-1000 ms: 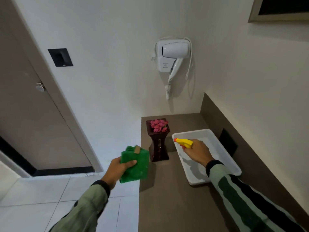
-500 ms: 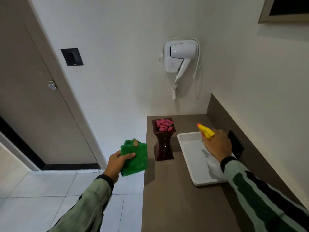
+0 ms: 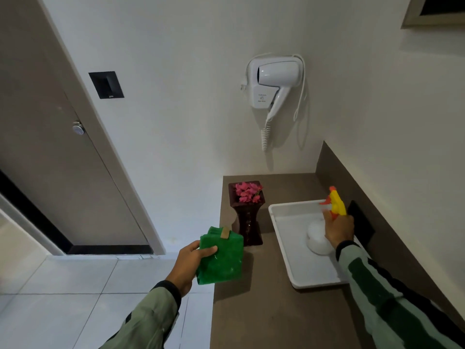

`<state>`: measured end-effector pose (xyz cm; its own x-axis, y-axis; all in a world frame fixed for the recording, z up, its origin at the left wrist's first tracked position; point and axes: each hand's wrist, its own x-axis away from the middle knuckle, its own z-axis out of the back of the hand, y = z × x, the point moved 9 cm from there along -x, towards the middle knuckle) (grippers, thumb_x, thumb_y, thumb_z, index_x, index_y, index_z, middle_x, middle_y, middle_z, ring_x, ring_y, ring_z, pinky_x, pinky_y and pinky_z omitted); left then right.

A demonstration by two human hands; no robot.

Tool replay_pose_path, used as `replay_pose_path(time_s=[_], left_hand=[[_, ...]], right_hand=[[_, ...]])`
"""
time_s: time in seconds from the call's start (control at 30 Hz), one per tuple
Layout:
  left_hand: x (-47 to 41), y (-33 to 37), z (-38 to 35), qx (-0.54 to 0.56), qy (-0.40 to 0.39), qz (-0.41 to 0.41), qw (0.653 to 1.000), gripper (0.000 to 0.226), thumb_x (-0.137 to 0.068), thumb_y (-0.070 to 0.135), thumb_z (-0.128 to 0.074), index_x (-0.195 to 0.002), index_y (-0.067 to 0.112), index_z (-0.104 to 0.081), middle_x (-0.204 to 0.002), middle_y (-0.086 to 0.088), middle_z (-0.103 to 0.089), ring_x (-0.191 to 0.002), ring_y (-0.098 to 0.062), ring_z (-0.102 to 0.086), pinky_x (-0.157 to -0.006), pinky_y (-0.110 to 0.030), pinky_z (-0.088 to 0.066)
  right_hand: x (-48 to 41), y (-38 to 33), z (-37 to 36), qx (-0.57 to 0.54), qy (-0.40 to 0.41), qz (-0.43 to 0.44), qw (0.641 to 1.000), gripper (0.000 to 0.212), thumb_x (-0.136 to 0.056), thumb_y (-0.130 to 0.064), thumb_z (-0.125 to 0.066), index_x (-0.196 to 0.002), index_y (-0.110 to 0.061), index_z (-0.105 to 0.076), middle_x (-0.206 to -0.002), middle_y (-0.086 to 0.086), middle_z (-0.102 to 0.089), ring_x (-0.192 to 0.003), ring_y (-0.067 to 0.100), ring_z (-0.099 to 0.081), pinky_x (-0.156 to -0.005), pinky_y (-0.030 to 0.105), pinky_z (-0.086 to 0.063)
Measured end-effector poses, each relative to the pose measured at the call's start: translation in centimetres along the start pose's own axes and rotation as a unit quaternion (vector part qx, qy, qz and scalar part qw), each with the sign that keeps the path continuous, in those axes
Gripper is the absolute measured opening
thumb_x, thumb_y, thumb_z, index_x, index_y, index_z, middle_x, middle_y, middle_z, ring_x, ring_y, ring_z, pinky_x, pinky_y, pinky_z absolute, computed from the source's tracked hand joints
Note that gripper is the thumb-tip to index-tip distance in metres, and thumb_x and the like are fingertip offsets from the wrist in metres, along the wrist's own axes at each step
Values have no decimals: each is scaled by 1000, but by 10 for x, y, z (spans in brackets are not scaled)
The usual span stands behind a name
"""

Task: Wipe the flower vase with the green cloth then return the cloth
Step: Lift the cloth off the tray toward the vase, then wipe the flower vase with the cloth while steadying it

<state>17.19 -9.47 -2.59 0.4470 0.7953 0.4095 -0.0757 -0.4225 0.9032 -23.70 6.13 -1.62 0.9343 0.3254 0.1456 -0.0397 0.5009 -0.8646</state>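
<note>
A dark brown flower vase [image 3: 247, 222] with pink flowers stands upright at the left edge of the brown counter [image 3: 264, 311]. My left hand [image 3: 191, 263] holds a folded green cloth [image 3: 222, 258] just in front and left of the vase, not touching it. My right hand [image 3: 338, 229] grips a white spray bottle [image 3: 318, 239] with a yellow and orange nozzle, held over the white tray [image 3: 284, 253] to the right of the vase.
A white hair dryer [image 3: 275, 84] hangs on the wall above the counter. A dark socket plate [image 3: 362, 224] sits on the backsplash behind my right hand. A door [image 3: 50, 172] and tiled floor [image 3: 63, 285] lie to the left.
My right hand lifted the spray bottle from the front of the tray and carried it back and right; its white body now shows. My left hand with the cloth stayed near the vase.
</note>
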Motion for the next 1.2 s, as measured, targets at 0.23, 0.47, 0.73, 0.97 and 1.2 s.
replay_pose_path(time_s=[0.23,0.47,0.73,0.97,1.2], left_hand=[[-3,-1,-15,5,-25,13,1000,31,-82,3,-72,-112,10,-69,-100,-8,-80,-86,-24,-77,-63,-32,-61],[-11,9,-39,36,-92,30,995,41,-86,3,-64,-128,5,-60,-124,-20,-69,-114,-40,-65,-101,-56,-50],[-27,78,-48,-267,-73,-137,951,51,-76,28,-78,-122,18,-60,-111,-12,-71,-107,-27,-66,-93,-36,-50],[-74,147,-65,-575,-49,-286,765,88,-79,69,-60,-147,19,-38,-155,-8,-41,-143,-27,-35,-116,-49,-31],[-121,136,-95,-651,-145,-219,712,110,-81,73,-54,-158,13,-3,-168,-7,-2,-154,-21,-1,-124,-45,-7]], right_hand=[[16,29,-12,33,-15,9,999,61,-84,-31,-75,-130,0,-50,-134,29,-47,-119,49,-52,-98,54,-46],[150,6,-95,-124,-315,19,941,54,-66,-62,-77,-102,-23,-67,-97,2,-72,-85,24,-68,-70,34,-51],[172,-11,-126,-290,-394,-64,870,52,-77,11,-66,-125,-8,-62,-121,17,-71,-113,35,-66,-96,47,-53],[149,12,-113,-366,-235,-102,895,54,-79,18,-49,-126,-9,-58,-123,18,-67,-109,33,-64,-88,45,-56],[156,-22,-117,-278,23,-2,960,67,-94,-10,-61,-152,-20,-30,-151,7,-44,-136,25,-46,-100,17,-38]])
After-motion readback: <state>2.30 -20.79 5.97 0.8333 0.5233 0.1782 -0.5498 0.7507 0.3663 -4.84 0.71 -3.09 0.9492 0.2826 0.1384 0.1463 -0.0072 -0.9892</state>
